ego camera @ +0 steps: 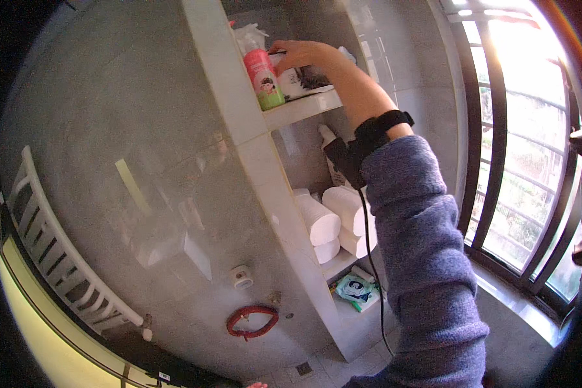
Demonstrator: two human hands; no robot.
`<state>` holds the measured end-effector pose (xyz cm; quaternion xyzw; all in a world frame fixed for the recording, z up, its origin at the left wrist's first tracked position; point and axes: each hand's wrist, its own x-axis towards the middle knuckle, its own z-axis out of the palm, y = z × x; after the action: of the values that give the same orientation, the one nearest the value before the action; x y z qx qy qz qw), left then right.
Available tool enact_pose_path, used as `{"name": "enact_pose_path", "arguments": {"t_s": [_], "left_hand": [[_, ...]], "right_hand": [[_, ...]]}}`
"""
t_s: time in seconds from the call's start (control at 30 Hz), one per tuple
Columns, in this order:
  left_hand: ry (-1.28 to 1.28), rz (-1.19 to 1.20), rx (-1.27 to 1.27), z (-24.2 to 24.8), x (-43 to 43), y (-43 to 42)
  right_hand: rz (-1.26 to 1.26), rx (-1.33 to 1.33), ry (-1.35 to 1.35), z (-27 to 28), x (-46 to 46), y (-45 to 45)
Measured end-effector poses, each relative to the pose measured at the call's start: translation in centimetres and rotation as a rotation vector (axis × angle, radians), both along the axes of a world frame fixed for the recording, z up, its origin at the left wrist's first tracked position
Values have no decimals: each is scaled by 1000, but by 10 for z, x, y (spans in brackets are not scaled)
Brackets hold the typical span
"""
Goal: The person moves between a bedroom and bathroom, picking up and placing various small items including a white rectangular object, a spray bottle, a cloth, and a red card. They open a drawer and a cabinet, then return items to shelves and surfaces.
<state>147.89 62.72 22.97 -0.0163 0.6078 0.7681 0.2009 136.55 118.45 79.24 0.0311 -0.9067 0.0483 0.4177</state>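
Observation:
My right hand [303,54] reaches into the top compartment of the wall niche, its fingers bent just right of a red and green bottle [264,80] with a cartoon figure on it. Whether the fingers grip anything there is unclear. Below the hand lie a white packet [291,83] and a dark item [315,77], both partly covered. A crumpled white plastic bag [250,36] sits behind the bottle. Only pinkish fingertips of my left hand [257,385] show at the bottom edge; its hold cannot be seen.
The niche's middle shelf holds several white paper rolls [322,223]; a green packet [355,288] lies below. A black cable [368,233] hangs from my right wrist. A red hose [252,321], a white towel rack [72,252] and a barred window [524,145] flank the niche.

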Motion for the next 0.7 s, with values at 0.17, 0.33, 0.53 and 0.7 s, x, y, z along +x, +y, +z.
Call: {"name": "enact_pose_path", "arguments": {"t_s": [0.17, 0.33, 0.53, 0.7], "left_hand": [[16, 42, -88, -7, -6, -5], [-66, 104, -74, 13, 3, 11], [7, 5, -25, 16, -3, 26], [33, -75, -32, 7, -13, 19]], "right_hand": [[-82, -216, -26, 1, 7, 8], [-219, -365, 498, 11, -2, 14], [-41, -343, 1051, 0, -1, 21], [-56, -105, 1130, 1, 52, 6]]}}
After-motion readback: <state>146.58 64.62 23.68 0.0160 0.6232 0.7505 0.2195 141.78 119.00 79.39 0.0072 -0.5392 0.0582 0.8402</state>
